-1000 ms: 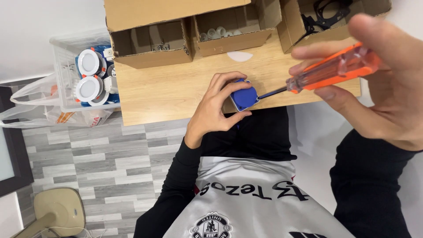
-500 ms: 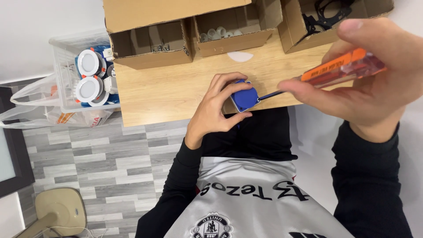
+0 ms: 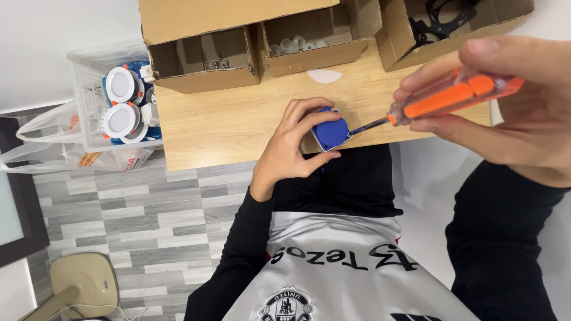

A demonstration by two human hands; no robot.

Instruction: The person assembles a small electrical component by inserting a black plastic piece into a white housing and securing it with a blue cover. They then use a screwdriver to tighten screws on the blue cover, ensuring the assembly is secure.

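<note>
Wood tabletop (image 3: 226, 128) fills upper centre of the frame, with three cardboard boxes (image 3: 202, 53) along its top edge and a clear bin (image 3: 89, 101) of round white lamps at upper left. At the table's lower edge, mid-frame, our left hand (image 3: 294, 145) wraps the small blue block (image 3: 331, 129), fingers curled around its left side and top, thumb under it. Our right hand (image 3: 523, 101), far right, pinches the orange-handled screwdriver (image 3: 446, 98) between thumb and fingertips. The key relation: the driver's long axis runs upper right to lower left, tip touching the block's right edge; the block lies left and below the right fingers, and the left hand is the nearer one. Against the earlier frame, the right hand sits slightly higher and the handle shows more clearly; the block and left hand have not moved.
</note>
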